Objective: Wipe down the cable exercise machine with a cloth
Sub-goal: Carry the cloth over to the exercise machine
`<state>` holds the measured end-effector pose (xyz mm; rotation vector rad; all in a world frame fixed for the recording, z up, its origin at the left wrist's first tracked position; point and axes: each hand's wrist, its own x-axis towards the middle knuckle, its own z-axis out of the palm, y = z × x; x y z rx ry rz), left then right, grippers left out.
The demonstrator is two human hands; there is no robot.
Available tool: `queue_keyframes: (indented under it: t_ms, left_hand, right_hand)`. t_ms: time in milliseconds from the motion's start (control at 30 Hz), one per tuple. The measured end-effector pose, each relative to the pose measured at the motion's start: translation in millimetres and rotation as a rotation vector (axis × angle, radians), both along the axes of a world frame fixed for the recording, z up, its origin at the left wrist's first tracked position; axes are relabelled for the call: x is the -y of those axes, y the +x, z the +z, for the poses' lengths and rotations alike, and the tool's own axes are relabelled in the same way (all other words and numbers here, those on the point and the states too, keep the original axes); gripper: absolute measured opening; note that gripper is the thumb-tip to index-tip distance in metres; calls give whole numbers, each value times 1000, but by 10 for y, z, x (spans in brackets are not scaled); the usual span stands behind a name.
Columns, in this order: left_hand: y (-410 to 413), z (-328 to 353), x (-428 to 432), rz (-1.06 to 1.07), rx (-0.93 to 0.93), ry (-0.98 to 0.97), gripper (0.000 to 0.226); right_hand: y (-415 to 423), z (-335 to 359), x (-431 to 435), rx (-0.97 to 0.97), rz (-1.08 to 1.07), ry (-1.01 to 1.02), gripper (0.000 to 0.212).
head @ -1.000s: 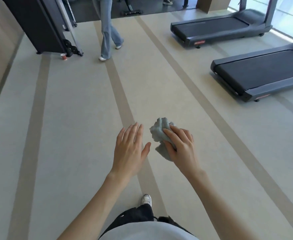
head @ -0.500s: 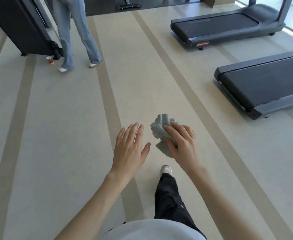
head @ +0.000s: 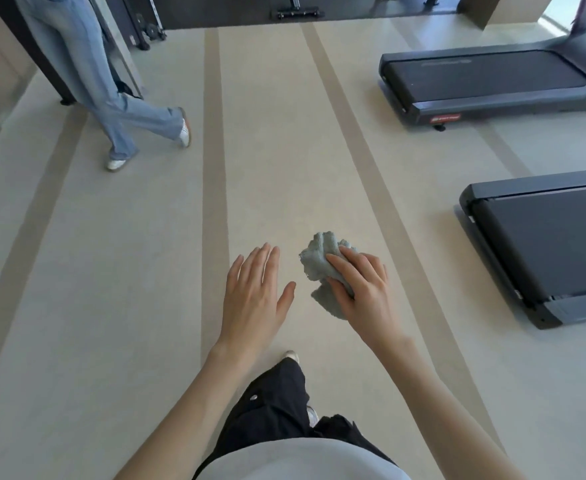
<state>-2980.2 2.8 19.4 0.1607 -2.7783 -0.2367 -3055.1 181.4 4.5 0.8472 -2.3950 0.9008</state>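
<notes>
Much of cloth [head: 319, 259] out of view under R hand [head: 364, 294]

Right hand [head: 364, 289] grips the bunched grey cloth [head: 321, 261] over striped floor [head: 128, 271]; left hand [head: 253, 292] hovers flat beside it (fingers straight), two treadmills [head: 485, 77] off right.

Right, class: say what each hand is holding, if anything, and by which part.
The right hand grips the crumpled grey-blue cloth round its middle; the left hand holds nothing, fingers straight.
</notes>
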Motion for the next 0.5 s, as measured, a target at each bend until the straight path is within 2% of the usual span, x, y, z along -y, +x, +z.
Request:
queue_keyframes:
  t_ms: [367,433,500]
  left_hand:
    - [-2638,-142,757,46,-45,-13,56]
    - [-3604,-29,1152,78,-12,11,57]
    - [-4226,55,1453,122,22,17,57]
  right_hand:
    - [-2771,-17,707,-11,62,27,25]
    - [-3797,76,1090,6,96,23,26]
    - [-4465,144,1377,13,112,32,28]
